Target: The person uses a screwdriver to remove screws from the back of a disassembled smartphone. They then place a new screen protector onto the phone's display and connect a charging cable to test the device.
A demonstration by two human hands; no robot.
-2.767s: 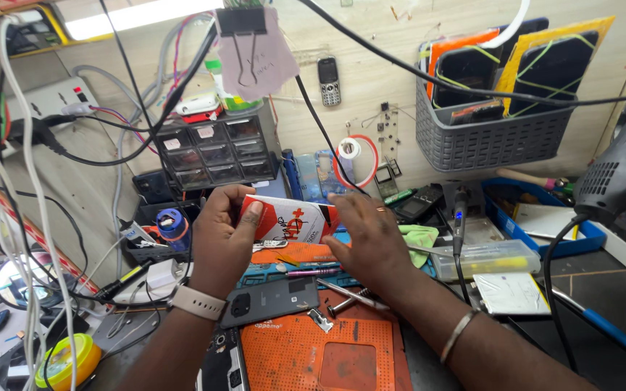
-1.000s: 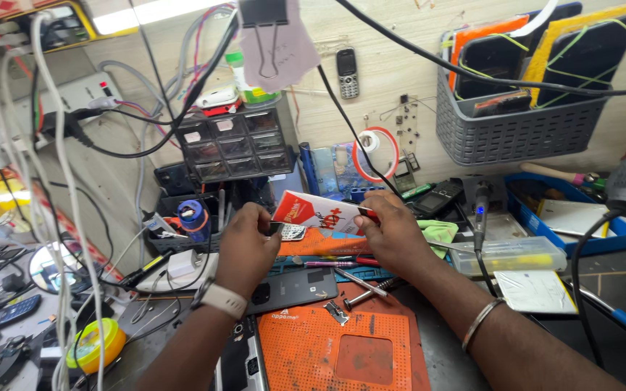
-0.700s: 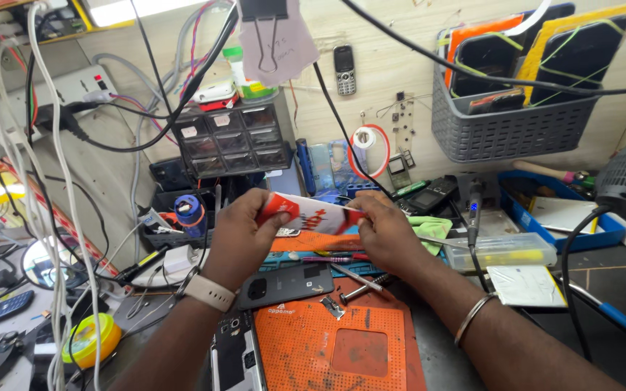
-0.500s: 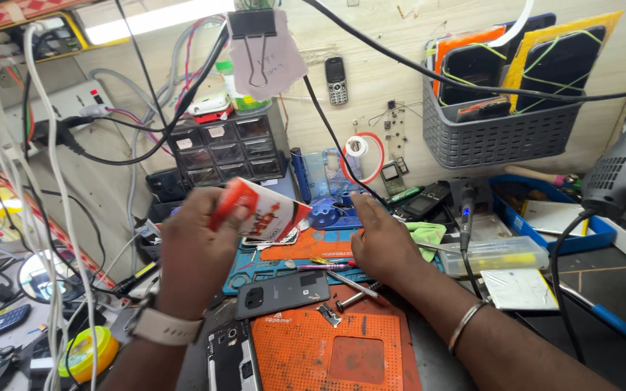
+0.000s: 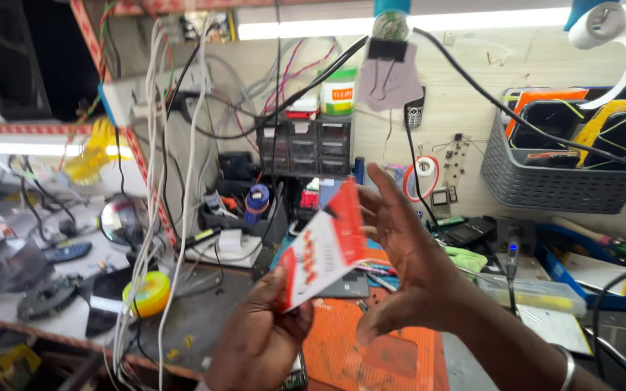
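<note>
Head view, nearest first: the left hand (image 5: 259,340) pinches the lower corner of a flat red-and-white printed packet (image 5: 324,253), tilted up above the worktop. The right hand (image 5: 407,261) is spread open just beside the packet's upper edge, fingers barely touching it if at all. Below both hands lies an orange ribbed work mat (image 5: 393,358). Beyond them stands a dark small-drawer organiser (image 5: 306,145); far right of the hands hangs a grey plastic wall basket (image 5: 545,181).
</note>
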